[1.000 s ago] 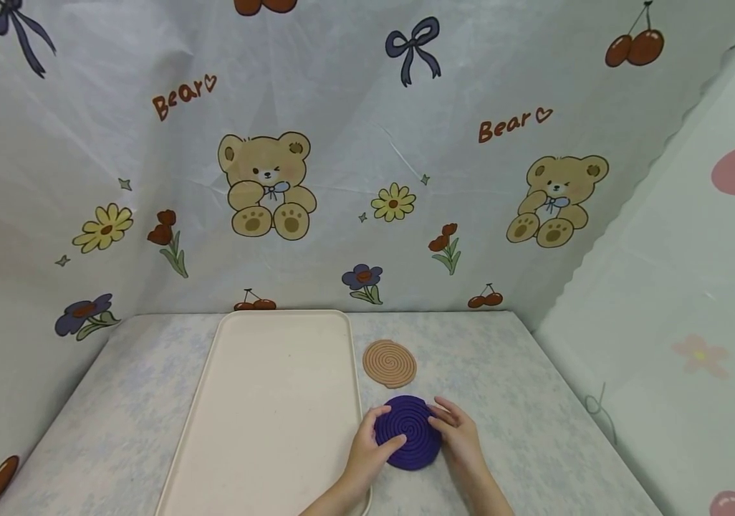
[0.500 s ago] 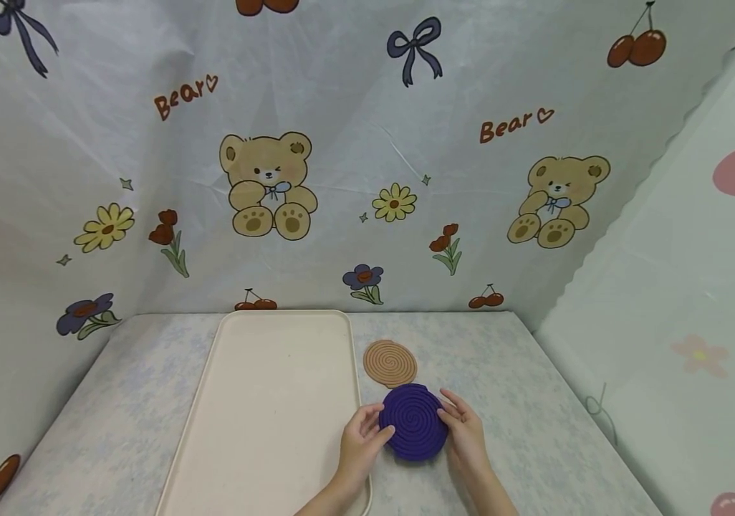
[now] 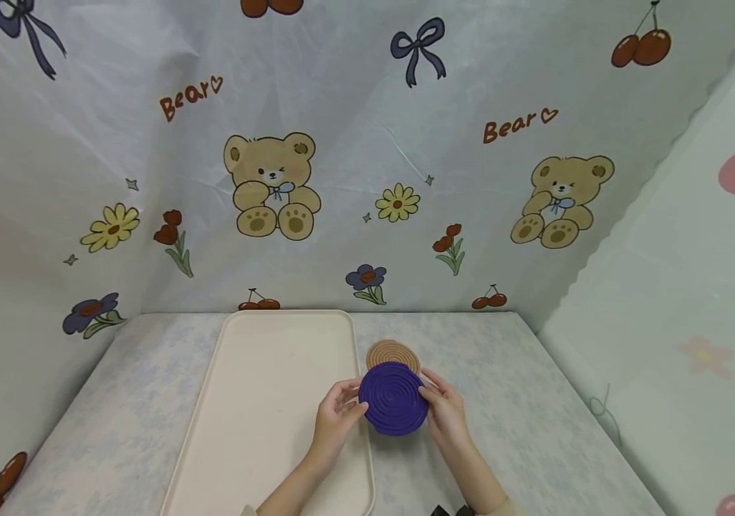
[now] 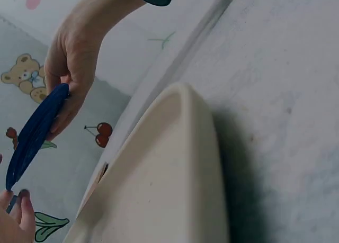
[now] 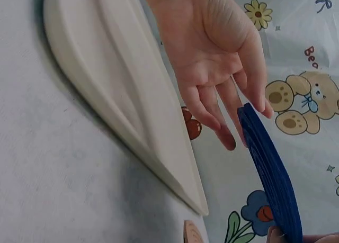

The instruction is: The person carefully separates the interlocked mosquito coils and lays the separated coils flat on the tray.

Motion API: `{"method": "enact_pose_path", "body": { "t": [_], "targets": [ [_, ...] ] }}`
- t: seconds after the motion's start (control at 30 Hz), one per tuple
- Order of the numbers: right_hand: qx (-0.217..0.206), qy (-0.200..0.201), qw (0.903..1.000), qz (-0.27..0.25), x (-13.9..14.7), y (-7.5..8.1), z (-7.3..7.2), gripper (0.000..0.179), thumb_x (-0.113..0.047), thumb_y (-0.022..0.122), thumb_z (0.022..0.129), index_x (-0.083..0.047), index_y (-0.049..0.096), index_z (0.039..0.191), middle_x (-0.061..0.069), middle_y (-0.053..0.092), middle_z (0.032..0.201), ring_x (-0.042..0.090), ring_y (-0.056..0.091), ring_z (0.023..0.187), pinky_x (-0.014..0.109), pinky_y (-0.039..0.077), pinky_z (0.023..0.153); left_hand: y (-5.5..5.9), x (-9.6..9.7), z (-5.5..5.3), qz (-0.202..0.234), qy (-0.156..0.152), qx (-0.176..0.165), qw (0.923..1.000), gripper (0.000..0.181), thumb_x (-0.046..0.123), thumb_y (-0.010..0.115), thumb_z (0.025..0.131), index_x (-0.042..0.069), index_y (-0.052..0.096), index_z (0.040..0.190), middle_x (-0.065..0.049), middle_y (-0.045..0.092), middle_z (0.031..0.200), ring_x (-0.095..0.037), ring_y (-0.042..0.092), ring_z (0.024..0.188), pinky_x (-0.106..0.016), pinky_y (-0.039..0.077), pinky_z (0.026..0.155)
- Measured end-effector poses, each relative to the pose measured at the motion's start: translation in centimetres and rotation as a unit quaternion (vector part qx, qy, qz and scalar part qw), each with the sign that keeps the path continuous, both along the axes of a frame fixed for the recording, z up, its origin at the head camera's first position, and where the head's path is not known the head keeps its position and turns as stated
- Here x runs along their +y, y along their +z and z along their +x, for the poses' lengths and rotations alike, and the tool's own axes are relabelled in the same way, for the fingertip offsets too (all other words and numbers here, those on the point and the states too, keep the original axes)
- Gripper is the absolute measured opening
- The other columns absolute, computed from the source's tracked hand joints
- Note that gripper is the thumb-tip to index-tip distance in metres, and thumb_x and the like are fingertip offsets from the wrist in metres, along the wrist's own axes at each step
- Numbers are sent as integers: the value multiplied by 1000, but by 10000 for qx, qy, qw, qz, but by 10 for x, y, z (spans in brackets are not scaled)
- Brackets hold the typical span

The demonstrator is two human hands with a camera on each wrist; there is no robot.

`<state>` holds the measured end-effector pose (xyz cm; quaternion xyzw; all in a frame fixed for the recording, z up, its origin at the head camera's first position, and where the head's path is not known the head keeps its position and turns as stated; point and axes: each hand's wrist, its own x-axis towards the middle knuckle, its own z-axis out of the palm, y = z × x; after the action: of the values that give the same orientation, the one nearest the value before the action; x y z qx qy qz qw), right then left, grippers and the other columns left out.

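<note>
Both hands hold up a dark blue round disc with a spiral of ridges across its face. My left hand pinches its left edge, thumb in front and fingers behind. The opposite edge is pinched between thumb and fingers of my right hand. Seen edge-on in the right wrist view, the thin disc spans from the left hand down to the right fingertips. On the table behind it lies a tan spiral disc, its near part hidden by the blue one.
A long cream tray with a raised rim takes up the middle of the table, left of the discs. Behind the pale mottled table hangs a white cloth printed with bears. Another printed sheet hangs at the right.
Both hands have lifted the blue disc and carried it away from me and slightly left, tilting its face up toward me. It now overlaps the tan disc in the head view.
</note>
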<state>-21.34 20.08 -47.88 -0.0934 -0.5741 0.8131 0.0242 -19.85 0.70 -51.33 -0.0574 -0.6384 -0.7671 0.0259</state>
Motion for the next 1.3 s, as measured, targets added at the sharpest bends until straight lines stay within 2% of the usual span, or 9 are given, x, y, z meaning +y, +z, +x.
{"method": "enact_pose_path", "body": {
  "t": [0.1,0.2,0.37,0.53,0.63,0.73,0.87,1.1,1.3],
  "targets": [
    [125,-36,9998,-142,-12,3,-7,49,11,50,91,13,36,138,-6,69,92,-1,66,85,10,53,74,1,-11,-4,150,-33,60,9999,42,2,65,85,0,52,126,-20,48,141,-16,64,103,-16,52,87],
    [243,-34,9994,-242,-25,5,-15,50,13,50,89,15,36,137,-7,68,91,-1,65,85,10,53,75,4,-21,-9,268,127,63,9995,43,-2,62,85,-3,51,126,-22,46,142,-7,67,90,-15,55,81],
    [360,163,9987,-332,-48,8,-30,52,14,47,89,18,31,138,-9,68,88,-3,65,84,9,53,74,12,-39,-20,413,661,-113,9969,40,-8,61,84,-4,52,123,-22,51,137,-3,66,83,-17,57,77],
    [499,397,9971,-425,-70,11,-41,51,13,48,90,18,31,138,-9,69,88,-2,66,80,10,53,69,20,-58,-30,357,1363,-383,9893,37,-5,63,85,-3,53,121,-23,59,128,-1,68,85,-16,57,76],
    [425,494,9975,-272,-81,15,-45,51,10,49,90,15,34,138,-9,69,86,-1,65,77,10,53,67,26,-67,-33,279,1727,-576,9829,35,0,64,86,-2,55,120,-21,66,117,0,68,82,-15,56,74],
    [321,485,9983,20,-91,20,-47,49,7,51,91,12,39,138,-5,69,90,0,64,77,12,53,66,31,-74,-36,340,1912,-713,9784,35,3,66,86,-2,56,119,-11,73,100,0,67,77,-15,57,73],
    [239,488,9976,435,-100,27,-50,47,6,53,90,8,44,136,5,70,101,2,64,75,15,55,62,35,-84,-40,514,2015,-760,9752,36,2,66,86,-5,56,119,5,72,82,1,66,72,-14,57,72],
    [311,622,9921,1046,-111,30,-56,45,10,55,87,7,50,131,24,67,111,4,64,72,15,55,55,40,-108,-43,70,1749,-945,9800,38,0,66,85,-5,57,122,8,71,79,2,63,67,-14,56,67],
    [600,871,9849,1367,-118,23,-64,40,9,57,84,7,53,124,27,66,108,5,64,71,19,57,57,41,-122,-44,320,1650,-1077,9799,39,-4,63,86,-5,53,123,14,67,70,1,63,64,-14,56,64]
  ]
}}
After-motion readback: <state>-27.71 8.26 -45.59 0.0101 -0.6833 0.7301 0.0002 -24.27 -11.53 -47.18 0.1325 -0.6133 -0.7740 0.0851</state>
